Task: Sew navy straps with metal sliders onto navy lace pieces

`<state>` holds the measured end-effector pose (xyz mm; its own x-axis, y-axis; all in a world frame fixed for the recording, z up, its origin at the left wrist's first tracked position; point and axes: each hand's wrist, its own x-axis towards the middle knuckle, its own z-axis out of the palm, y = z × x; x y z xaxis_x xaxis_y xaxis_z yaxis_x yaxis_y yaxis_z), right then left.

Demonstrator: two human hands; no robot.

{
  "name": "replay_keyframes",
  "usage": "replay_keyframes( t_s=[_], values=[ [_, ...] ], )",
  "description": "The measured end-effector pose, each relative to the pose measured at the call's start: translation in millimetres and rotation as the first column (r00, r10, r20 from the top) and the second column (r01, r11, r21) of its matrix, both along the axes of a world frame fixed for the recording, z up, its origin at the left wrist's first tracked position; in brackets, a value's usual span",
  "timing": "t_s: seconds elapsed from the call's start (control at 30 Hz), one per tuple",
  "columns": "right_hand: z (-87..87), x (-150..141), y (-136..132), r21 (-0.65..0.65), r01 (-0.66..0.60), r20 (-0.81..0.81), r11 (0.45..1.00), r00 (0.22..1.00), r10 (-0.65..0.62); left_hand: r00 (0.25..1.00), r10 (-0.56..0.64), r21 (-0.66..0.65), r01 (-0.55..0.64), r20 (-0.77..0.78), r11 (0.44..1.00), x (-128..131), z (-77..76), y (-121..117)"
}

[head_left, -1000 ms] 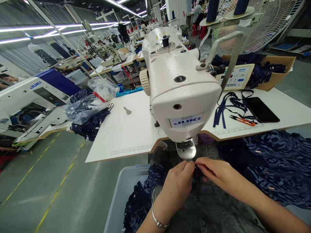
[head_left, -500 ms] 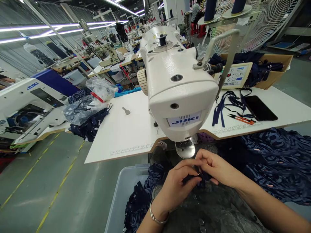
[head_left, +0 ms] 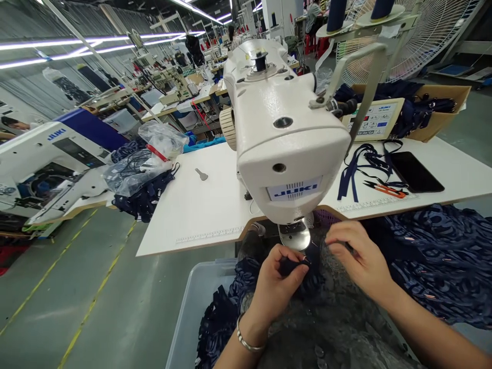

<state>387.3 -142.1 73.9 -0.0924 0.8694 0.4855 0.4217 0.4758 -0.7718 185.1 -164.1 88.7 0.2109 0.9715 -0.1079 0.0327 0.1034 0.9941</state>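
Note:
My left hand (head_left: pixel 279 279) is closed on a narrow strip of navy fabric (head_left: pixel 289 265), pinching it between thumb and fingers. A small shiny bit, perhaps a ring, shows at the fingertips. My right hand (head_left: pixel 357 259) hovers apart to the right. Its thumb and fingertips are drawn together, and anything between them is too small to make out. More navy fabric (head_left: pixel 314 269) hangs between the hands, over my dark lap. Just beyond my left fingertips is the metal work plate (head_left: pixel 295 238) under the head of a white sewing machine (head_left: pixel 292 148).
A white table (head_left: pixel 192 205) flanks the machine. On its right lie navy straps (head_left: pixel 349 177), orange thread snips (head_left: pixel 388 190) and a black phone (head_left: pixel 417 171). A plastic bin (head_left: pixel 184 307) with patterned garments stands lower left. Patterned navy fabric (head_left: pixel 442 261) is piled at right.
My hands were together at the navy strip. My right hand has since come off it, moving up and right; my left has shifted slightly left and up, still holding the strip.

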Motion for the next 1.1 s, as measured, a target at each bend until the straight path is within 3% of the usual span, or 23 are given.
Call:
replay_keyframes(
  t_s=[0.07,0.13,0.2,0.27,0.33,0.47,0.6,1.0,1.1],
  values=[
    [-9.7,-3.0,-7.6,-0.126,-0.149,-0.057,0.981,0.988,0.143,1.000,0.019,0.025,-0.018,-0.025,1.000,2.1,0.4,-0.2],
    [-16.6,-8.5,-14.7,-0.266,-0.292,-0.138,0.919,0.955,0.264,0.997,0.035,0.058,-0.032,-0.062,0.998,5.5,1.0,-0.5],
    [-19.7,-15.5,-20.0,-0.351,-0.316,-0.268,0.881,0.936,0.229,0.991,0.054,0.104,-0.042,-0.122,0.994,9.4,0.5,-1.1],
    [-20.2,-22.1,-23.0,-0.387,-0.270,-0.378,0.882,0.919,0.115,0.978,0.078,0.184,-0.042,-0.192,0.982,12.7,-1.8,-2.0],
    [-20.3,-26.7,-24.2,-0.370,-0.219,-0.413,0.903,0.909,0.052,0.957,0.114,0.324,-0.022,-0.267,0.946,14.7,-5.2,-3.3],
    [-25.6,-30.1,-24.4,-0.196,-0.162,-0.402,0.967,0.913,0.071,0.902,0.207,0.594,0.064,-0.378,0.802,15.5,-10.5,-7.1],
    [-32.7,-31.1,-25.8,-0.073,-0.150,-0.408,0.986,0.906,0.108,0.892,0.242,0.691,0.100,-0.381,0.716,15.1,-12.4,-10.5],
    [-48.8,-23.3,-29.6,-0.112,-0.163,-0.350,0.980,0.930,0.114,0.899,0.234,0.715,0.116,-0.370,0.689,13.5,-15.4,-11.3],
    [-45.7,-21.7,-28.3,-0.113,-0.180,-0.343,0.977,0.930,0.132,0.903,0.223,0.697,0.108,-0.367,0.709,14.0,-13.4,-11.3]
  ],
)
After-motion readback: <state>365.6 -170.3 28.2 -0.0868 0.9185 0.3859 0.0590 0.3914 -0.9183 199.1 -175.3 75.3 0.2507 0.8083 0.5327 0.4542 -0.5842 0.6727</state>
